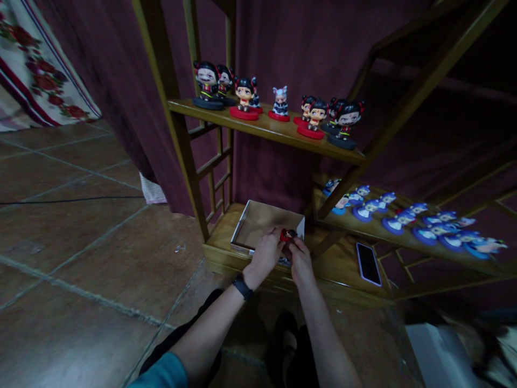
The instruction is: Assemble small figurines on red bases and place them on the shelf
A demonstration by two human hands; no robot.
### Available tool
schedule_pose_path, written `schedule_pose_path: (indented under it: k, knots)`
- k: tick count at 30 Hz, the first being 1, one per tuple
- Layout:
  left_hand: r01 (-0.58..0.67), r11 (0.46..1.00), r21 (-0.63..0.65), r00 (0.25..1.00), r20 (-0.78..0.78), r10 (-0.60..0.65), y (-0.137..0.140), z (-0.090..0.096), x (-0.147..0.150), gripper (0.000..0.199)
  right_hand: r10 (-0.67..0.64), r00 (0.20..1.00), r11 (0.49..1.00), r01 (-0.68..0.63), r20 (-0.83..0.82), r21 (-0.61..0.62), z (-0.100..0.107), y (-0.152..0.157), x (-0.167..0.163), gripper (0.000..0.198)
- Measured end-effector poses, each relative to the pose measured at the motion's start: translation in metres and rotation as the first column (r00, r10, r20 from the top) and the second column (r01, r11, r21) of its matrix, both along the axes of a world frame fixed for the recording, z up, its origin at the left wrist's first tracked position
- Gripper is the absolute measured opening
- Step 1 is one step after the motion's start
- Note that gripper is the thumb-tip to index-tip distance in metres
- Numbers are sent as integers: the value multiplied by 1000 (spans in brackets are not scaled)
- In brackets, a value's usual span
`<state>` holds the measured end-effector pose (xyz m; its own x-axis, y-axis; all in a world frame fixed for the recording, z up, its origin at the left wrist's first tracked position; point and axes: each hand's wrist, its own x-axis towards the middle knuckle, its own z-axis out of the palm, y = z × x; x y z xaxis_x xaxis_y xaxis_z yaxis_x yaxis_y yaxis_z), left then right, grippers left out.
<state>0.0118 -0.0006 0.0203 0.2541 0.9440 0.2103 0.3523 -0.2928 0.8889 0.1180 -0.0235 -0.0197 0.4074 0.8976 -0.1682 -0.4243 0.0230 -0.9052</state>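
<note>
Both my hands meet over the front right corner of a shallow cardboard box [258,218] on the lowest shelf. Between them is a small figurine [290,234] with black hair and a red base, lying tilted. My left hand [266,250], with a dark watch on the wrist, grips it from the left by the red part. The fingers of my right hand [301,258] close on it from the right. My fingers cover much of the figurine's body. Brown cardboard shows inside the box.
Several figurines [280,102] on red or black bases line the upper shelf [258,126]. Several blue-based ones [398,221] stand on the right-hand shelf. A phone [368,264] lies on the lowest shelf, right of my hands. A wooden post [186,161] rises at the left.
</note>
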Motion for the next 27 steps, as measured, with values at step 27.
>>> schedule_pose_path:
  k: [27]
  knots:
    - [258, 879, 401, 714, -692, 107, -9, 5, 0, 31, -29, 998, 1000, 29, -50, 9, 3, -5, -9, 32]
